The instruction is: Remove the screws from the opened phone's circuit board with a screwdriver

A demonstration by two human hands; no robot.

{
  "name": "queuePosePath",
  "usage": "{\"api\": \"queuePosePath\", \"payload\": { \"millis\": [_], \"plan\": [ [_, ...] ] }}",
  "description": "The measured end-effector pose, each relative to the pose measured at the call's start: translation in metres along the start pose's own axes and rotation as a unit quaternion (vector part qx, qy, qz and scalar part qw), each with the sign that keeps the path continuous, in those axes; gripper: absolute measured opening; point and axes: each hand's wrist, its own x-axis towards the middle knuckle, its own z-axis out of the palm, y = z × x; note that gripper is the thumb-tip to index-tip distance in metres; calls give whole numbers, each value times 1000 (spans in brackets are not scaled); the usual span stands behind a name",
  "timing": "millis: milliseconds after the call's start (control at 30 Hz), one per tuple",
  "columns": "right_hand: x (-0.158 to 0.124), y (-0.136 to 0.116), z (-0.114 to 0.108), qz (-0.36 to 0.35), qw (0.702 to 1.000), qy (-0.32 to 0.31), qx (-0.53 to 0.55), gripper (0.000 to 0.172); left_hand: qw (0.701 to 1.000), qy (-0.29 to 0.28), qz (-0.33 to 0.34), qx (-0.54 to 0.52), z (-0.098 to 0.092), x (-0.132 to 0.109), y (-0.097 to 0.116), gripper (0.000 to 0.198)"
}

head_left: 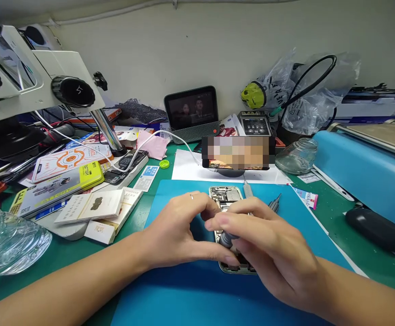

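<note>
An opened phone with its inner parts bare lies on the blue mat. My left hand curls around its left side, thumb on the lower part and fingers at the upper left edge. Over the phone, my right hand closes on a dark grey screwdriver; its tip is hidden. Just beyond the phone's top right corner rests a thin metal-handled tool. Another dark pointed tool sticks out behind my right hand, partly covered.
A propped phone and a smart display stand at the back. A microscope overhangs the left. Boxes and a water container crowd that side. To the right are a glass jar and a black case.
</note>
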Motion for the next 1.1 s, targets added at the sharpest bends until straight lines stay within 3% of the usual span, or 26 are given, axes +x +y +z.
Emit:
{"api": "queuePosePath", "payload": {
  "millis": [200, 300, 400, 533, 900, 1100],
  "plan": [
    [0, 2, 0, 15, 1000, 22, -1, 40, 997, 2, 66, 50, -11, 4, -5, 35],
    [1, 2, 1, 8, 1000, 23, 2, 43, 996, 1, 76, 35, -10, 5, -9, 40],
    [2, 2, 1, 17, 999, 3, 31, 46, 998, 0, 55, 8, -10, 5, -12, 58],
    [1, 1, 2, 21, 999, -13, 46, 44, 1000, 14, -11, -23, -16, 3, -10, 67],
    [-10, 0, 2, 63, 997, 9, 52, 52, 996, -36, 4, -87, -16, 0, -12, 55],
    [-9, -1, 3, 86, 994, 10, 63, 52, 996, -42, -25, -72, -17, 0, -7, 59]
  ]
}}
